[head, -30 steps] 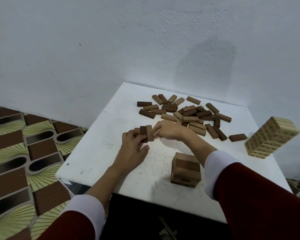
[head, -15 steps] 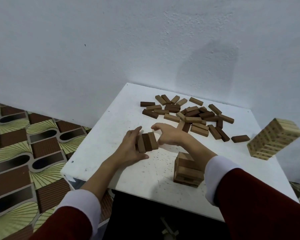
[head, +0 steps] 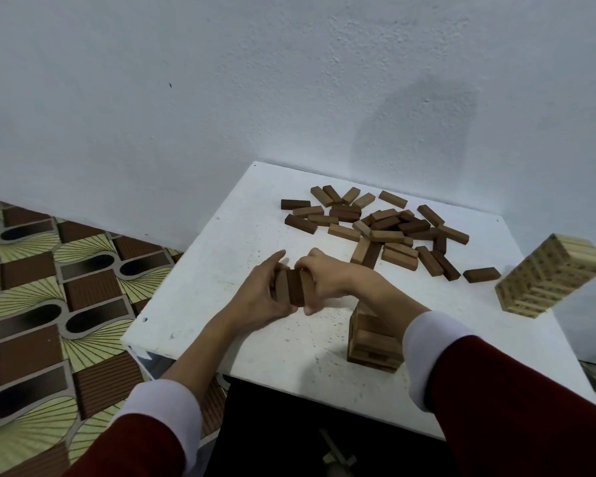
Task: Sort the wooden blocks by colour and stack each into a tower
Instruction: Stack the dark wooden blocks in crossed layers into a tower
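Both hands, left hand (head: 258,297) and right hand (head: 327,277), clasping a row of three brown blocks (head: 295,287) between them above the white tabletop (head: 200,297), short brown tower (head: 372,342) near right, loose brown blocks (head: 386,225) scattered far, pale tower (head: 547,277) at right edge

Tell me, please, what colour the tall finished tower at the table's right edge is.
Pale, light wood: the tall tower shows best in the head view, the only one.

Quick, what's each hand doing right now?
Left hand: grips the left side of a row of three blocks.
Right hand: grips the right side of the same blocks.
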